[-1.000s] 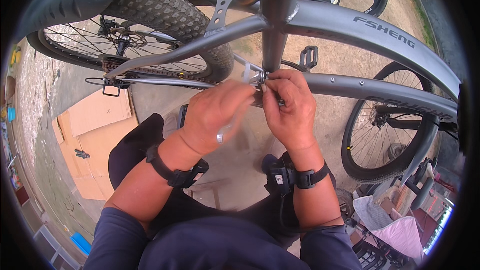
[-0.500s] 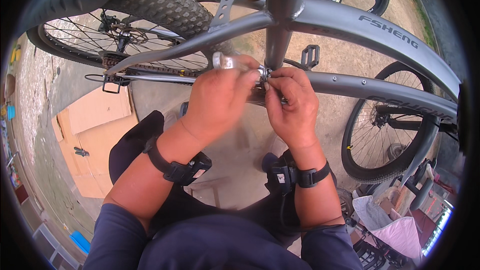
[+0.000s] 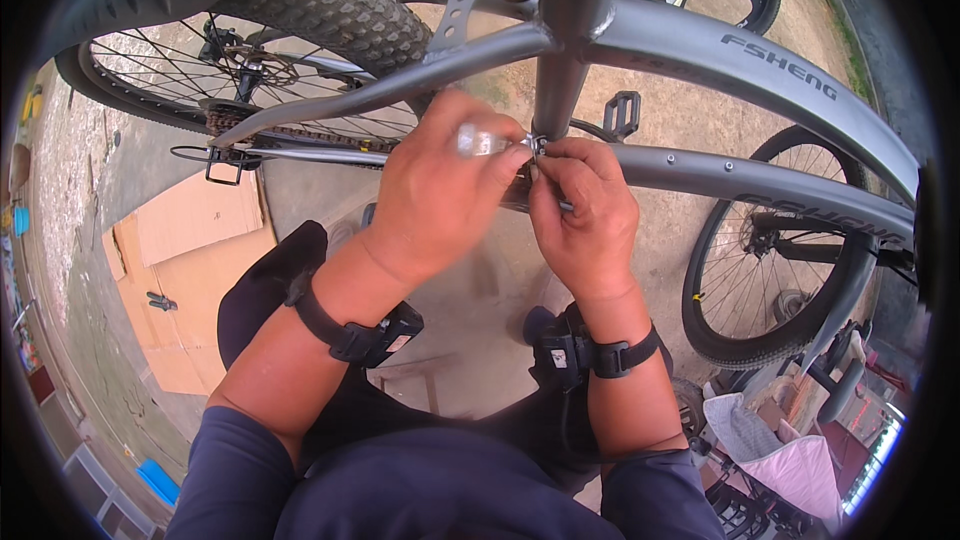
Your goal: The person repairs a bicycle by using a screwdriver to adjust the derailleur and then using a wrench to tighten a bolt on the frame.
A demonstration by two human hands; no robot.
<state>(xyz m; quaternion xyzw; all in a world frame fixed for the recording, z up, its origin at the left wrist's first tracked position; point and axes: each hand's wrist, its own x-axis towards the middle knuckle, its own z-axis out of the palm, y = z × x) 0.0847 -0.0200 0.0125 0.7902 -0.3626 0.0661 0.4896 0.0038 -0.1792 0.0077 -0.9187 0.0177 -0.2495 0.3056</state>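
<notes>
My left hand (image 3: pixel 435 190) is closed around a silver wrench (image 3: pixel 482 141), its rounded end showing above the fingers, slightly smeared by motion. The other end reaches a small metal fitting (image 3: pixel 541 145) low on the seat tube (image 3: pixel 557 90) of a grey bicycle frame. My right hand (image 3: pixel 588 210) pinches with thumb and forefinger right at that fitting, on its right side. What lies between those fingertips is hidden; a thin metal end peeks out below the forefinger. Both hands are close together, fingertips almost touching.
The knobby rear wheel (image 3: pixel 335 15) stands at upper left, the front wheel (image 3: pixel 780 250) at right. A pedal (image 3: pixel 621 114) sits beyond the frame's down tube (image 3: pixel 770 175). Cardboard (image 3: pixel 190 280) with a small dark tool (image 3: pixel 161 301) lies at left. A pinkish cloth (image 3: pixel 790 470) is at lower right.
The wrench's rounded end has swung right and a little down as my left hand turned. My right hand stays at the fitting, and the bicycle has barely shifted.
</notes>
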